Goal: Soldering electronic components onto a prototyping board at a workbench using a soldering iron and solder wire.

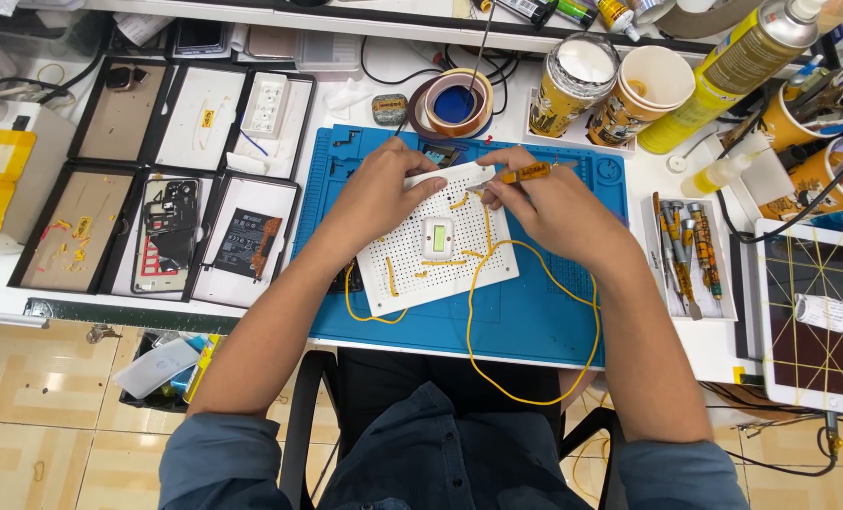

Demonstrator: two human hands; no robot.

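Observation:
A white perforated board lies tilted on a blue work mat. A small white module with a green window sits at the board's middle, with short yellow wire pieces around it. My left hand presses on the board's far edge, fingers on a white strip. My right hand grips a slim tool with an orange handle, its tip pointing left at the board's top. A long yellow wire loops from the board over the mat's front edge.
Black trays with phone parts line the left side. Tape rolls, paper cups and a yellow spray can stand behind the mat. A tray of screwdrivers and a white tablet lie at the right.

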